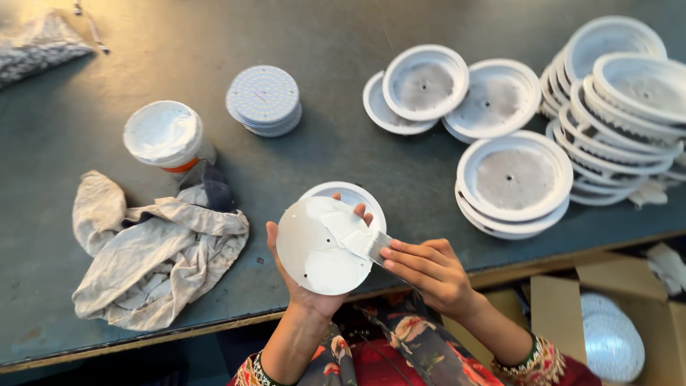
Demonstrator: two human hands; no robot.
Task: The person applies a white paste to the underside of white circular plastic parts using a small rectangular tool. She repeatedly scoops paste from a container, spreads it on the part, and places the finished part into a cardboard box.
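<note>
Surface (343, 150): a dark bench top that carries everything; the places below are given from the disc held at its near edge.
Rag (153, 250): a crumpled, stained cloth to the left of the disc, lying loose and touched by no hand.
Heap of rims (614, 107): many white round housings stacked and leaning together far to the right of the disc and beyond it; they look not yet fitted with discs.
Nearer housings (513, 179): a short stack just right of the disc and beyond it, with more (426, 82) further back; each shows a bare grey centre with a small hole, so this work seems still ahead.
Box (607, 322): a cardboard carton below the bench edge, right of the disc, with a pale round cover lying in it.
Tub (166, 136): a closed white-lidded pot left of the disc and beyond it, next to the rag.
Dotted boards (263, 100): a small stack of round boards beyond the disc, slightly left, waiting.
Disc (323, 246): a pale round plate held tilted over the near edge, with a smear of white paste across its upper right part; the rest looks bare, so the spreading seems only partly done.
Housing underneath (357, 194): one white rim lies just behind the disc, partly hidden.
Left hand (304, 286): cups the disc from behind, fingertips curled over its top edge.
Right hand (429, 268): fingers pinched closed on the scraper.
Scraper (371, 244): a small flat card pressed on the disc's right side, in the paste.
</note>
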